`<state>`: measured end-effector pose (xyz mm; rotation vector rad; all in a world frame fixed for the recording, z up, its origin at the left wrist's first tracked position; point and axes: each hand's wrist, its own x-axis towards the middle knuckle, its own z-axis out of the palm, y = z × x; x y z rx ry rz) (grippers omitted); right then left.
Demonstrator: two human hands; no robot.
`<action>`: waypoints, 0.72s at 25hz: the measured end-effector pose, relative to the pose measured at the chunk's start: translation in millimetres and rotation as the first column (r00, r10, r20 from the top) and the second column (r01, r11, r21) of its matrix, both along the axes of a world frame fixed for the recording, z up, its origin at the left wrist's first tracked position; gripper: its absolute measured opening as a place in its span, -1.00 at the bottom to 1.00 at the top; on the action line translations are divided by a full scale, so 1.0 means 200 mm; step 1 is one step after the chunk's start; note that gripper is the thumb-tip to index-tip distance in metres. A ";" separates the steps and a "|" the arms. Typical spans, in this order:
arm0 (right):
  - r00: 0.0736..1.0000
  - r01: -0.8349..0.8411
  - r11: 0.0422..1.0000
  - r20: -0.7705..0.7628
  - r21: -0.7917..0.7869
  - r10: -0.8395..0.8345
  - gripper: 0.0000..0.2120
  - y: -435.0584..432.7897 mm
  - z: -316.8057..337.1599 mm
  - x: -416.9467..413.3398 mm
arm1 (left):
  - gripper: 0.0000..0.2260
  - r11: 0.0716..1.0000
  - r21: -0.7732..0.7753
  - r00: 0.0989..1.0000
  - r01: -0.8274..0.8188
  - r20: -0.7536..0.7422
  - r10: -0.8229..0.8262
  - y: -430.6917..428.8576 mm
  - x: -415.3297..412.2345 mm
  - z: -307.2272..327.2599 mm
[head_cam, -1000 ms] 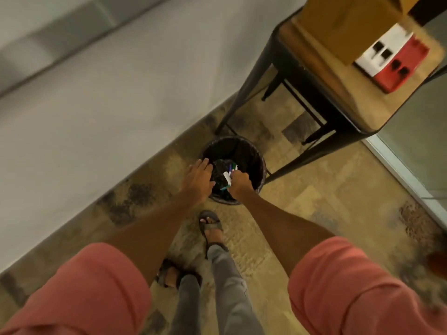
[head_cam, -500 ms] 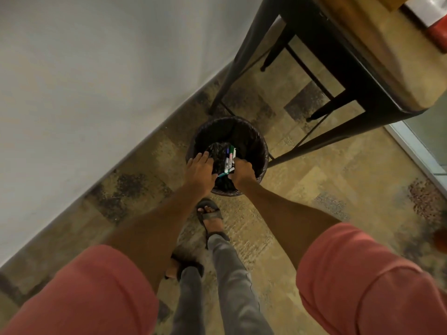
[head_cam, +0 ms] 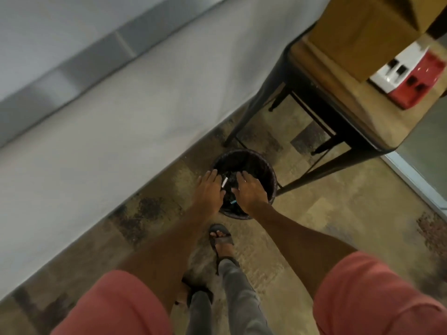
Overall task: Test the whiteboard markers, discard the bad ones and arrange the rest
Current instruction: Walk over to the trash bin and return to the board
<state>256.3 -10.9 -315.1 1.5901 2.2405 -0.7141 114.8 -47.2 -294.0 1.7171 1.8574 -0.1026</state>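
Observation:
A round black waste bin (head_cam: 262, 163) stands on the floor by the wall. Both my hands hover over its mouth, palms down. My left hand (head_cam: 209, 191) is spread flat over the bin's left rim and holds nothing. My right hand (head_cam: 250, 191) has its fingers apart above the bin's near right side. Between the hands, a white-bodied marker (head_cam: 224, 183) and a marker with a blue-green end (head_cam: 233, 202) show inside the bin, free of my fingers.
A black-legged wooden table (head_cam: 321, 93) stands behind and to the right of the bin, carrying a cardboard box (head_cam: 362, 32) and a red-and-white holder (head_cam: 411, 76). A white wall (head_cam: 96, 129) runs along the left. My sandalled feet (head_cam: 221, 240) stand just short of the bin.
My right hand held a bunch of markers over the bin; it has spread its fingers and the markers have dropped in. The view has tilted back up toward the table.

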 end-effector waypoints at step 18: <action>0.939 -0.274 0.866 -0.079 0.418 0.335 -0.07 -0.31 1.26 -0.84 | -0.45 0.903 0.342 0.943 -0.259 -0.111 0.313 -0.47 -0.73 1.27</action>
